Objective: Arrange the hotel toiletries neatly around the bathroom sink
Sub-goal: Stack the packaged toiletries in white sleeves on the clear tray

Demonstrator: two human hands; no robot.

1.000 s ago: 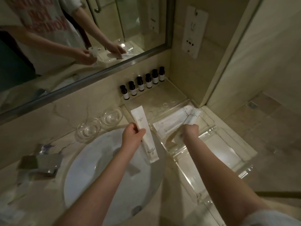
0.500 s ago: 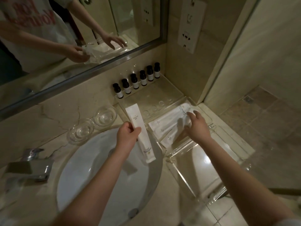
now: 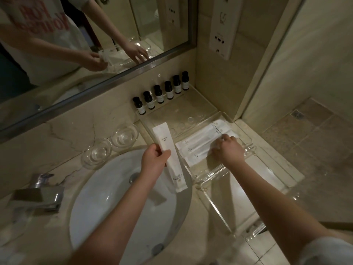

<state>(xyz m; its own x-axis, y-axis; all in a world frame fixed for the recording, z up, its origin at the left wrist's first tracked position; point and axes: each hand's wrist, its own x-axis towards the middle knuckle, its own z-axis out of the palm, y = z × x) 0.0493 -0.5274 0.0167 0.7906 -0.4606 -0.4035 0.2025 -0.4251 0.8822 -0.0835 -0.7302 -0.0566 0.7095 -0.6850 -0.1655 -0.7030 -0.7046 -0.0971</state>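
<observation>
My left hand (image 3: 155, 158) grips a long white paper toiletry packet (image 3: 170, 155) by its middle, over the right rim of the white sink (image 3: 107, 211). To the right, several similar white packets (image 3: 198, 143) lie side by side in a clear acrylic tray (image 3: 212, 172). My right hand (image 3: 228, 150) rests on the right ends of those packets with fingers curled; I cannot tell whether it pinches one. Several small dark bottles (image 3: 162, 93) with white labels stand in a row against the wall under the mirror.
Two clear glass dishes (image 3: 109, 146) sit on the marble counter behind the sink. A chrome faucet (image 3: 38, 196) is at the left. A wall socket panel (image 3: 223, 29) hangs above the corner. The counter's edge drops to the tiled floor (image 3: 309, 142) on the right.
My right hand has drawn back a little along the packets in the tray and curled its fingers. My left hand keeps hold of the long packet, which stays over the sink rim.
</observation>
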